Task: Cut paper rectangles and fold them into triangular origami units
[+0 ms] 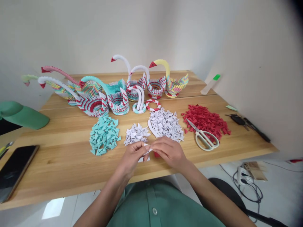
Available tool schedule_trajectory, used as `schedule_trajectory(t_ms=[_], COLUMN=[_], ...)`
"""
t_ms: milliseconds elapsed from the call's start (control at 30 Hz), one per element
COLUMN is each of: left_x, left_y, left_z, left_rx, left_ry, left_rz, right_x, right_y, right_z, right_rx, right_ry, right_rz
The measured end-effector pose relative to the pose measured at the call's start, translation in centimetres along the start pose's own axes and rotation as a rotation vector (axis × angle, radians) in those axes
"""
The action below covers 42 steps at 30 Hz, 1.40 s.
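A small white folded paper piece [147, 148] is pinched between my left hand [134, 155] and my right hand [170, 152], near the table's front edge. Both hands have their fingertips closed on it. Below it, white paper [144, 158] shows partly behind my left fingers. Something red [156, 154] peeks out under my right fingers; its kind is hidden. Just beyond the hands are a small pile of white paper triangles [136, 133] and a larger white pile [165, 125]. Turquoise triangles [104, 135] are heaped to the left, red triangles [205, 121] to the right.
Several folded-paper swans [118, 102] stand along the back, beside a red-and-white paper ring [152, 105]. White-handled scissors [205, 139] rest against the red pile. A phone [17, 170] and a green bottle [26, 116] are at left, keys [238, 119] at right. Cables [251, 189] lie on the floor.
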<state>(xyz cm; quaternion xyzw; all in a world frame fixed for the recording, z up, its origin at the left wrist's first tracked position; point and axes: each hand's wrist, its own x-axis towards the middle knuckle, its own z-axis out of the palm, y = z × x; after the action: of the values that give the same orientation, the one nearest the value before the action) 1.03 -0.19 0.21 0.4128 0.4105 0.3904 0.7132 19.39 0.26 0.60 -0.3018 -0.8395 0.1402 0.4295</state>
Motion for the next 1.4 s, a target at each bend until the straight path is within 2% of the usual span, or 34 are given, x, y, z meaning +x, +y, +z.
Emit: schedule_trajectory(t_ms=[133,233,333,500,600,733,833,900,1000,1167,1233,1400], left_x=[-0.1,-0.2,-0.2,-0.3,-0.6,-0.6,-0.4,-0.4,-0.3,-0.2,-0.2,-0.4], left_y=[0.4,1.0,1.1,0.4,0.2,0.0,-0.1,-0.1,0.0,0.1,0.0,-0.1], left_z=[-0.1,-0.3,-0.6,-0.9,-0.8,-0.6,-0.7,-0.9,-0.9,-0.6,-0.7,-1.2], left_rx=[0.117,0.254,0.413,0.678,0.736,0.690,0.551,0.462,0.452,0.468,0.446,0.384], left_ry=[-0.037,-0.057,-0.043,0.018,0.022,0.071,0.055,0.011,-0.004,0.025,0.040,0.068], left_rz=[0.020,0.041,0.105,0.271,0.300,0.275,0.244,0.219,0.209,0.228,0.207,0.174], right_x=[-0.1,0.0,0.1,0.2,0.0,0.1,0.3,0.5,0.7,1.1,1.1,1.1], right_y=[0.8,1.1,1.0,0.1,-0.2,-0.5,-0.7,-0.9,-1.1,-1.3,-1.1,-0.4], right_z=[-0.5,-0.7,-0.6,0.2,0.5,0.6,0.5,0.3,0.1,0.0,0.0,-0.2], right_rx=[-0.086,-0.118,-0.068,0.117,0.177,0.178,0.220,0.336,0.526,0.394,0.431,0.582], right_ry=[-0.039,-0.072,-0.096,-0.025,-0.013,-0.017,-0.026,-0.050,-0.121,-0.094,-0.072,-0.090], right_rz=[-0.133,-0.143,-0.039,0.279,0.436,0.538,0.588,0.648,0.737,0.717,0.719,0.830])
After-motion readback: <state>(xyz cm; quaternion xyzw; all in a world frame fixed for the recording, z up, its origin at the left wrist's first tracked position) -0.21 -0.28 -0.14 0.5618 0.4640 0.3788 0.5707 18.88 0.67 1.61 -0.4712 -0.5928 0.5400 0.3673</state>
